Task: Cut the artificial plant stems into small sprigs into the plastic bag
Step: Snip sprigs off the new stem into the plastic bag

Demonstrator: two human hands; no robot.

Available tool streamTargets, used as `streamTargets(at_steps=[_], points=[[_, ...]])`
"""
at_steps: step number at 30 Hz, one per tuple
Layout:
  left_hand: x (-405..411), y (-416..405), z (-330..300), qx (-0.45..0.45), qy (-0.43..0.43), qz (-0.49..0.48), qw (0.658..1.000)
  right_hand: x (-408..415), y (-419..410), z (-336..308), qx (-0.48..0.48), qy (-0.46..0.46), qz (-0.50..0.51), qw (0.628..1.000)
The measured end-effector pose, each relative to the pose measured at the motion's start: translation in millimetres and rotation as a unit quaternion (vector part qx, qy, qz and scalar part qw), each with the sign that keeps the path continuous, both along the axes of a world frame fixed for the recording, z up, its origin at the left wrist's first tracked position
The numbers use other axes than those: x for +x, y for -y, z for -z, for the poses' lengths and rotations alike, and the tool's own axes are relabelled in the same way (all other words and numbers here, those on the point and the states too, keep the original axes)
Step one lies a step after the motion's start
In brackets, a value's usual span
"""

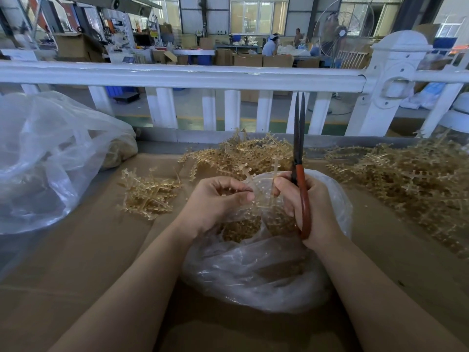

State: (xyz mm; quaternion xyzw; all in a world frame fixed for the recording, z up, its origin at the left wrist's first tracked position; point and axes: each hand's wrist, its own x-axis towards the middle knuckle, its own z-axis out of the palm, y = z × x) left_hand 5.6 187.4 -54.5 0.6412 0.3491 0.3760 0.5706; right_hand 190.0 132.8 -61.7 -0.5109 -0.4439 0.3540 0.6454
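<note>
A clear plastic bag (pixel 256 273) lies open at the table's middle, with tan cut sprigs (pixel 241 228) inside. My left hand (pixel 215 201) hovers over its mouth and pinches a pale plant stem (pixel 264 196) that stands between both hands. My right hand (pixel 312 204) grips red-handled scissors (pixel 300 158), blades together and pointing straight up, and its fingers also touch the stem. Piles of uncut tan stems lie behind the bag (pixel 238 156), at the left (pixel 147 194) and at the right (pixel 411 179).
The table is covered with brown cardboard (pixel 88 250). A large clear bag (pixel 50 158) with more plant material sits at the far left. A white fence railing (pixel 182 77) runs along the table's far edge, with a workshop and people beyond it.
</note>
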Motion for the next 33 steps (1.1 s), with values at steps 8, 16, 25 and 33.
streamTargets(at_steps=[8, 16, 25, 33], points=[[5, 8, -1, 0.035, 0.067, 0.02, 0.997, -5, 1, -2, 0.006, 0.011, 0.004, 1.0], [5, 5, 0, 0.015, 0.091, 0.035, 0.995, -7, 1, 0, 0.023, 0.039, -0.008, 0.999], [2, -2, 1, 0.005, 0.172, -0.059, 0.983, -9, 3, 8, 0.053, 0.188, 0.062, 0.979], [2, -6, 1, 0.046, 0.204, -0.096, 0.973, -8, -2, 17, 0.041, 0.398, 0.074, 0.914]])
